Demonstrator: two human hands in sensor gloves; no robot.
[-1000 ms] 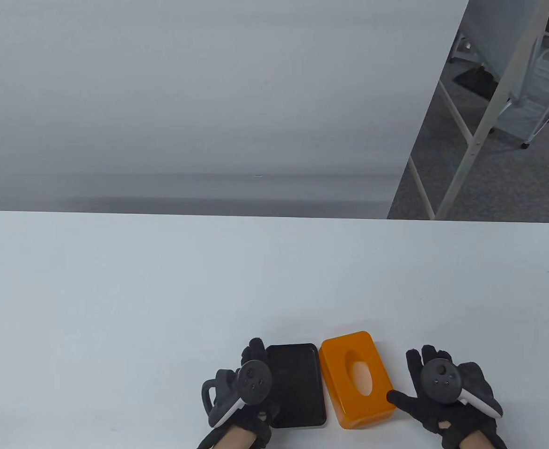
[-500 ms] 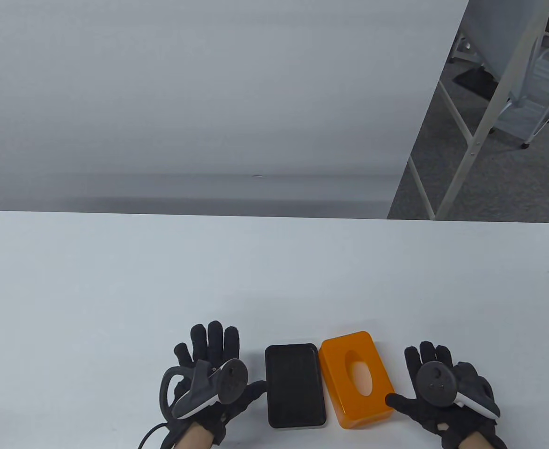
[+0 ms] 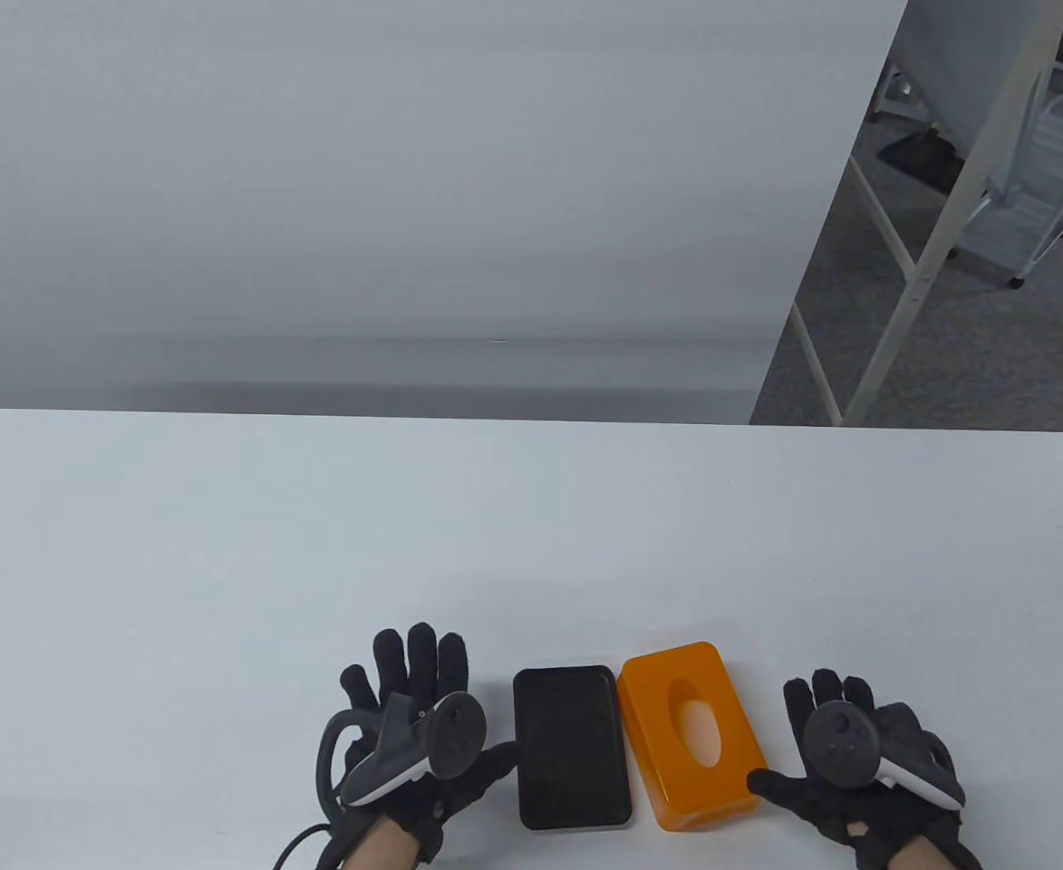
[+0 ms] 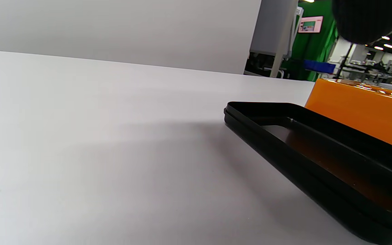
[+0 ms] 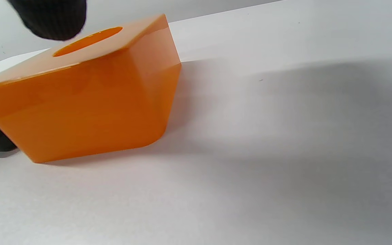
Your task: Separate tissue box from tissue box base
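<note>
The orange tissue box [image 3: 694,732] with an oval slot on top stands on the white table [image 3: 314,544], near the front edge. The black tissue box base [image 3: 572,748], a shallow tray, lies flat just left of it, apart from it. My left hand [image 3: 413,716] lies flat and open on the table left of the base, thumb tip near its left rim. My right hand [image 3: 857,752] is open right of the box, thumb close to its near right corner. The box shows in the right wrist view [image 5: 80,95], the base in the left wrist view [image 4: 318,149].
A white backdrop panel [image 3: 386,181] stands behind the table. White metal frames and a rack [image 3: 1048,163] stand on the grey floor at the far right, off the table.
My left hand has come off the black base, moved left and spread flat on the table. The right hand has barely shifted. Box and base have not moved.
</note>
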